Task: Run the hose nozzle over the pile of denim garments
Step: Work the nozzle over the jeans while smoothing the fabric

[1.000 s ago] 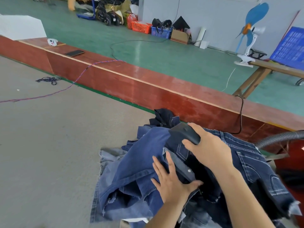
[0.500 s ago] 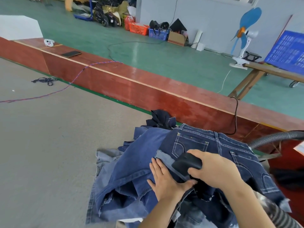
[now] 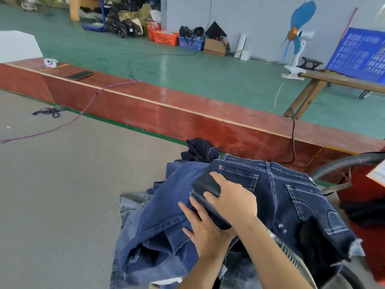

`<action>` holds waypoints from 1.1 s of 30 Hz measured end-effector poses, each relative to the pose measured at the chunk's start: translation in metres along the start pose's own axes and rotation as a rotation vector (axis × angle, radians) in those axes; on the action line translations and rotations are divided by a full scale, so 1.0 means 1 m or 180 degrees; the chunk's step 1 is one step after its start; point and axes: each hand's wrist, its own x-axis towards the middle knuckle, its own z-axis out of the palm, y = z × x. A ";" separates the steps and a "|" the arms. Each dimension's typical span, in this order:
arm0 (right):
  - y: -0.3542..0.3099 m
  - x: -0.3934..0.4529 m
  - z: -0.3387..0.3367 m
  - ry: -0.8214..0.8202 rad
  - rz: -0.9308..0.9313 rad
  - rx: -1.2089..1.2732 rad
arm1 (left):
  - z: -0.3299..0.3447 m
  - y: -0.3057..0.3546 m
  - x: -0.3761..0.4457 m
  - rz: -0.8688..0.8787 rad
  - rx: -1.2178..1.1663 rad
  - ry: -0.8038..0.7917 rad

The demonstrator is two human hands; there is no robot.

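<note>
A pile of denim garments (image 3: 281,197) lies on the grey table (image 3: 62,205) at the lower middle, dark blue jeans on top and paler pieces underneath. My right hand (image 3: 231,201) grips the black hose nozzle (image 3: 205,185) and holds it down on the top jeans. My left hand (image 3: 205,228) rests flat on the denim just below the nozzle, fingers spread. A ribbed grey hose (image 3: 341,163) curves in from the right edge; another stretch of the hose (image 3: 291,255) runs under my right forearm.
A red wooden ledge (image 3: 187,109) runs along the table's far side, with a phone (image 3: 80,75) and a black cable (image 3: 293,138) on it. A purple cord (image 3: 52,130) crosses the table at left. A red container (image 3: 366,184) stands at right. Beyond is green floor.
My right hand has drawn the nozzle back toward me over the jeans, then pushed it up and left again. My left hand stays pressed on the denim below it.
</note>
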 end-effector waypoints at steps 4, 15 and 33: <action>0.030 -0.003 -0.045 0.0368 0.0160 0.0410 | 0.005 -0.005 0.003 0.0326 0.0338 -0.0138; 0.071 -0.063 -0.053 -0.0509 0.0113 -0.0255 | 0.000 -0.014 0.007 0.0303 0.0389 -0.0501; 0.030 -0.031 -0.003 -0.0066 -0.0034 -0.0455 | -0.001 -0.007 0.005 0.0152 0.0447 -0.0413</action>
